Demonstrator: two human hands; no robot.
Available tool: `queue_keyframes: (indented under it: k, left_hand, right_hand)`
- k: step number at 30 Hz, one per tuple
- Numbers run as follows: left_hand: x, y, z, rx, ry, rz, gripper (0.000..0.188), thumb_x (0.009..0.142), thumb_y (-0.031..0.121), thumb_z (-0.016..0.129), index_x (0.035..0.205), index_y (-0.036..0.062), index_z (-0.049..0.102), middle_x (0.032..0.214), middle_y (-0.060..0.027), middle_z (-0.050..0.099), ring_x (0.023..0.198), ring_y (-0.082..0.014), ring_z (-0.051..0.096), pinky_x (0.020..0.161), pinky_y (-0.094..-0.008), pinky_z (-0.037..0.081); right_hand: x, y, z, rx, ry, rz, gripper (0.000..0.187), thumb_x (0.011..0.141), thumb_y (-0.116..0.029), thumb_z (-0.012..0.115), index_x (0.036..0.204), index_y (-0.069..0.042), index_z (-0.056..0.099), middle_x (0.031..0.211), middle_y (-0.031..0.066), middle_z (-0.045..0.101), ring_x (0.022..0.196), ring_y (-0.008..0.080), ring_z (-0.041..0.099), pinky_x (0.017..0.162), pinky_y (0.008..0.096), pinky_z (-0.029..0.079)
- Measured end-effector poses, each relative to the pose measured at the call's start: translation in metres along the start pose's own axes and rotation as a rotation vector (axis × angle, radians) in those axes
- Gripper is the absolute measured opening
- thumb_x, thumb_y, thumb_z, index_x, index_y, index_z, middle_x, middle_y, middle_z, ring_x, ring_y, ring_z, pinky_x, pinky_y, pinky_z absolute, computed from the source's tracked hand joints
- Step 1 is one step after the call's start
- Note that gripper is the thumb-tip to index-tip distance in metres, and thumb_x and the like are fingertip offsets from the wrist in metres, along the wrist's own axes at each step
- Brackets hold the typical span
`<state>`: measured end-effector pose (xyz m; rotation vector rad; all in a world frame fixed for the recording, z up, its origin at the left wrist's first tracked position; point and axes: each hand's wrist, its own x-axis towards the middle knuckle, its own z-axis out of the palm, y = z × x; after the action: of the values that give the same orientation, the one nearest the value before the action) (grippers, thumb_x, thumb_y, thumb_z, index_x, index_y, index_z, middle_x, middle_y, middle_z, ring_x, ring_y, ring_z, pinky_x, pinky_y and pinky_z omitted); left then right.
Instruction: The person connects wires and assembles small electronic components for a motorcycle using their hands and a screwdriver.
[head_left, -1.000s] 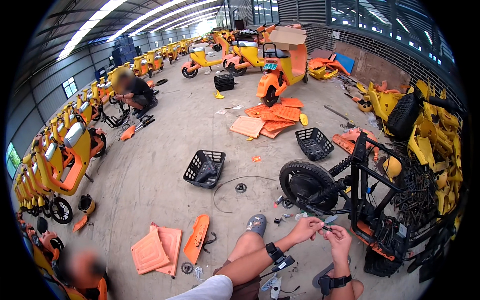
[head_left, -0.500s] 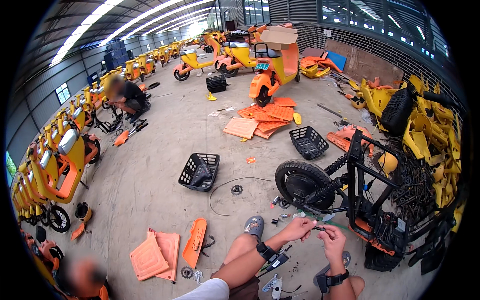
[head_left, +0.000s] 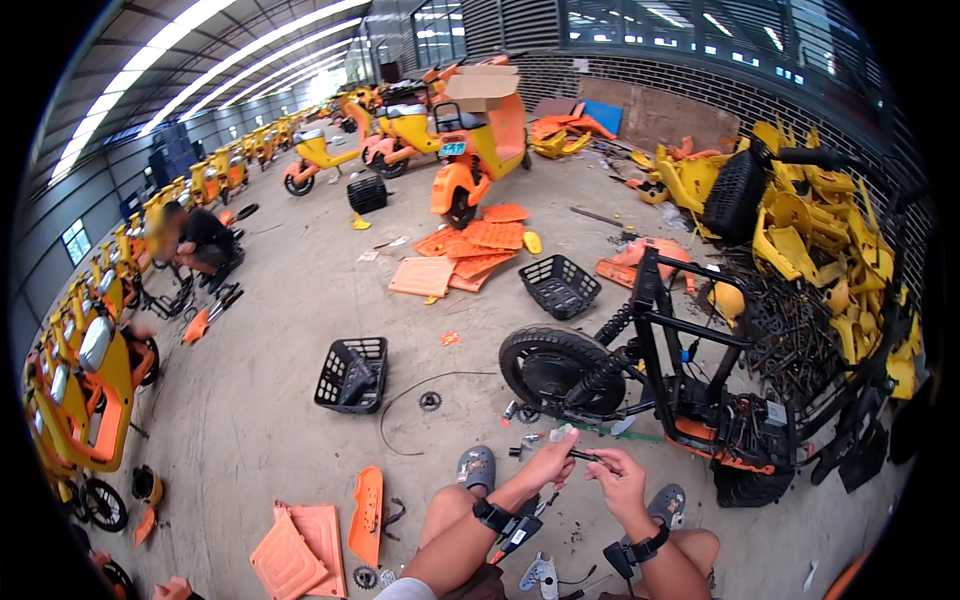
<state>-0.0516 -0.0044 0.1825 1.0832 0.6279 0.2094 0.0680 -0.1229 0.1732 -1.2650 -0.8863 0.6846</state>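
Note:
Low over the floor, my left hand (head_left: 550, 463) pinches one end of a thin black cable-like piece (head_left: 583, 455). My right hand (head_left: 621, 482) has its fingers closed around the other end, so the piece spans the short gap between them. What exactly it is stays too small to tell. Just beyond my hands stands a stripped black scooter frame (head_left: 650, 300) with its rear wheel (head_left: 560, 372) toward the left. Small parts, including a black cylinder (head_left: 515, 452), lie beside that wheel. Below my left wrist is a slim black-and-orange tool (head_left: 519, 533).
Two black baskets (head_left: 352, 375) (head_left: 560, 287) sit on the concrete, near a small gear (head_left: 430, 401) and a curved cable (head_left: 440, 378). Orange panels (head_left: 290, 550) lie lower left. Yellow body parts (head_left: 800, 220) are heaped at right. Another person (head_left: 205, 240) crouches at far left beside rows of scooters.
The view has turned right, so the scene sits farther left. Both hands keep hold of the black piece, with a little more of it showing between them.

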Motion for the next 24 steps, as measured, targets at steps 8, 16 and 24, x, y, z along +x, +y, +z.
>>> queue_keyframes:
  k: [8, 16, 24]
  left_hand:
    - [0.004, -0.003, 0.01, -0.026, -0.014, -0.028, 0.055, 0.094, 0.059, 0.036, 0.069, 0.0095, 0.042, 0.052, 0.0036, 0.032, 0.042, -0.0089, 0.029, 0.041, -0.0258, 0.03]
    - [0.005, -0.005, 0.015, -0.026, -0.09, 0.047, 0.038, 0.098, 0.047, 0.037, 0.084, 0.0117, 0.041, 0.061, 0.0037, 0.035, 0.048, -0.0077, 0.032, 0.045, -0.0258, 0.036]
    - [0.016, -0.017, 0.008, 0.094, -0.07, 0.216, 0.022, 0.096, 0.029, 0.051, 0.095, 0.0086, 0.044, 0.062, 0.0008, 0.044, 0.05, -0.0085, 0.044, 0.045, -0.0261, 0.042]
  right_hand:
    - [0.0, 0.001, -0.016, 0.025, -0.01, 0.003, 0.022, 0.083, 0.001, 0.065, 0.104, 0.005, 0.059, 0.092, 0.0082, 0.067, 0.072, 0.013, 0.065, 0.063, 0.0255, 0.054]
    - [0.0, 0.004, -0.024, 0.074, 0.05, 0.141, 0.021, 0.085, -0.006, 0.066, 0.103, 0.004, 0.059, 0.086, 0.0096, 0.067, 0.071, 0.0135, 0.064, 0.062, 0.0245, 0.052]
    - [0.004, 0.007, -0.026, 0.067, 0.069, 0.144, 0.02, 0.085, -0.01, 0.068, 0.1, 0.002, 0.062, 0.08, 0.0037, 0.064, 0.069, 0.0076, 0.058, 0.06, 0.0209, 0.047]
